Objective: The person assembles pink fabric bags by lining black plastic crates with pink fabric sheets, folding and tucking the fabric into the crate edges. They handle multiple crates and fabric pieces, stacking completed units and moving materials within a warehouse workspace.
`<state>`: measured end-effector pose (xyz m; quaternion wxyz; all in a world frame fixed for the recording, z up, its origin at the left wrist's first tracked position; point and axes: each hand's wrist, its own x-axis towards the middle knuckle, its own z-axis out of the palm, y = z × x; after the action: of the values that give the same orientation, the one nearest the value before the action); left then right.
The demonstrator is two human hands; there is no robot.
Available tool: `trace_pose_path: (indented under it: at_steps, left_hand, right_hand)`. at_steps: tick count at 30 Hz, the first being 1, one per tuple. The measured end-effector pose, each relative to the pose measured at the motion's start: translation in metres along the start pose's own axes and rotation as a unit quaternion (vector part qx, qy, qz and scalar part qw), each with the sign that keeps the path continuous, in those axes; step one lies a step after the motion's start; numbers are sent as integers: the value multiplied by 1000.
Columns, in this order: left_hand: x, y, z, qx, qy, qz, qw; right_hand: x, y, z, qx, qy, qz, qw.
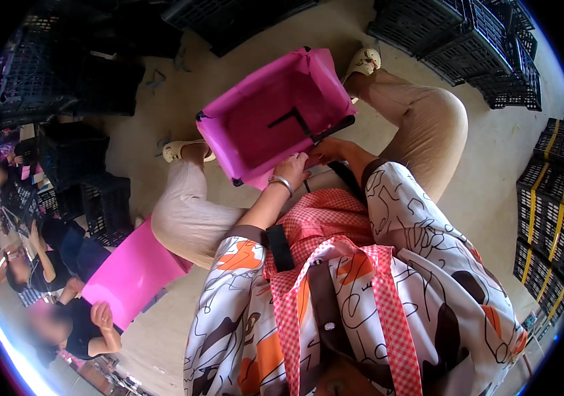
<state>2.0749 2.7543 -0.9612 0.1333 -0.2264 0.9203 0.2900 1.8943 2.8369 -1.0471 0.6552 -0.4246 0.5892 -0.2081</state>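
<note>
I see one stack of pink sheets (133, 272) on the floor by my left knee. One black crate (275, 115) lined with pink paper sits between my feet, long axis lower-left to upper-right, mouth up. Left hand (293, 168) pinches paper at near rim; right hand (325, 150) presses the liner there too.

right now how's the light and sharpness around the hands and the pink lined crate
Head view: even daylight; left hand and right hand on the near rim of the pink lined crate look fairly sharp; fisheye bends the stacked black crates at the rim; bright glare lower left.
</note>
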Motion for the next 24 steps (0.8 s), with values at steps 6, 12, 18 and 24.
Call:
trace_pose_path:
  at_steps: [6, 12, 18, 24]
  left_hand:
    - [13, -11, 12, 31, 18, 28, 999]
    - [18, -14, 21, 39, 46, 39, 997]
    - [12, -16, 19, 26, 56, 37, 997]
    - [18, -9, 13, 10, 60, 41, 997]
  right_hand:
    - [-12, -10, -4, 158, -62, 75, 983]
    - [-6, -15, 4, 192, -64, 181, 963]
    - [5, -3, 1, 70, -116, 90, 987]
    - [40, 64, 3, -195, -99, -28, 975]
